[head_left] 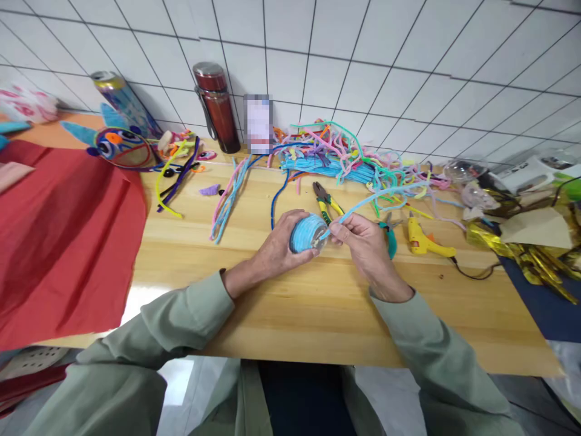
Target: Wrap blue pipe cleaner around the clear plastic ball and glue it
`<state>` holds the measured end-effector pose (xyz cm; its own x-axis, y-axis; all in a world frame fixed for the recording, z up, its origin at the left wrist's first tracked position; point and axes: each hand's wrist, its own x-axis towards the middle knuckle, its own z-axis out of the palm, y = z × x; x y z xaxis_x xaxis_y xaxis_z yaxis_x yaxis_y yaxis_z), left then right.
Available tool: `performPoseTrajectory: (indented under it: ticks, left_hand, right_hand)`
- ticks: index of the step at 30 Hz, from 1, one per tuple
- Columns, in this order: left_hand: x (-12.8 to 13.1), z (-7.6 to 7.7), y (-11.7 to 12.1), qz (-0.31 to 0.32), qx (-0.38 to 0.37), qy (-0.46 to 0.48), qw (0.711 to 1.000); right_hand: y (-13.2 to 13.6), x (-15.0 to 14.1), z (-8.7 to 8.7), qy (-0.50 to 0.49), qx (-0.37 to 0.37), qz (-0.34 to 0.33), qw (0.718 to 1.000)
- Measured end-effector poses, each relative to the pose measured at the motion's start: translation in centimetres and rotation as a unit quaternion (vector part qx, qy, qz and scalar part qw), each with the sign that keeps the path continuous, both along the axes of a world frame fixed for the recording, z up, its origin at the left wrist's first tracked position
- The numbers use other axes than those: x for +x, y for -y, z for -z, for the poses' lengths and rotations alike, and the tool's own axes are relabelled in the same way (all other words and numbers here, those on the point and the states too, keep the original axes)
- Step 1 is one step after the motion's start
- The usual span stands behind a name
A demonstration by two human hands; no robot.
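Note:
My left hand (282,245) is wrapped round a clear ball (307,234) largely covered in rows of light blue pipe cleaner. Its bare end faces right. In my right hand (361,242) a light blue pipe cleaner (379,195) is pinched between thumb and fingers, close to that end. The long free part of this pipe cleaner runs up and to the right. Just behind the hands lie pliers (325,209) with yellow and green handles. A teal-handled tool (389,236) is partly hidden by my right hand.
A tangled heap of colourful pipe cleaners (336,154) lies along the tiled wall. Right of my hands rests a yellow glue gun (424,238) with its cord. A dark red thermos (218,109), a phone (258,124) and a can (122,100) stand behind. Red cloth (68,242) covers the left.

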<state>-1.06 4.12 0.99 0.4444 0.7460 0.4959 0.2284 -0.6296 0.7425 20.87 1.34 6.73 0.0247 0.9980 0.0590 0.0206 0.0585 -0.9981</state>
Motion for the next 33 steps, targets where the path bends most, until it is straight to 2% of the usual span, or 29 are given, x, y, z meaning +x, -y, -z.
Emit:
performPoseTrajectory:
  ticks: [5, 12, 15, 20, 23, 28, 33]
  left_hand:
    - [-0.3, 0.7, 0.3, 0.010, 0.046, -0.022, 0.999]
    - [-0.4, 0.1, 1.1, 0.037, 0.051, -0.021, 0.998]
    - [-0.6, -0.7, 1.5, 0.018, 0.059, -0.025, 0.998]
    - [-1.0, -3.1, 2.5, -0.034, 0.111, -0.020, 0.993]
    - [-1.1, -4.1, 2.8, -0.016, 0.128, -0.036, 0.991]
    - [-0.9, -5.0, 2.7, 0.037, 0.131, -0.060, 0.989]
    - [-1.0, -5.9, 2.8, 0.019, 0.161, -0.082, 0.983]
  right_hand:
    - [-0.2, 0.2, 1.3, -0.004, 0.000, 0.013, 1.000]
    - [0.8, -1.1, 0.4, 0.008, -0.003, -0.021, 1.000]
    - [1.4, -1.5, 0.1, 0.012, 0.008, -0.014, 1.000]
    - [2.1, -1.7, -0.4, 0.030, 0.040, -0.016, 0.999]
    - [2.3, -1.7, -0.7, 0.054, 0.061, -0.013, 0.997]
    - [2.4, -1.6, -0.7, 0.071, 0.083, -0.018, 0.994]
    - [2.7, -1.3, -0.8, 0.101, 0.100, -0.018, 0.990]
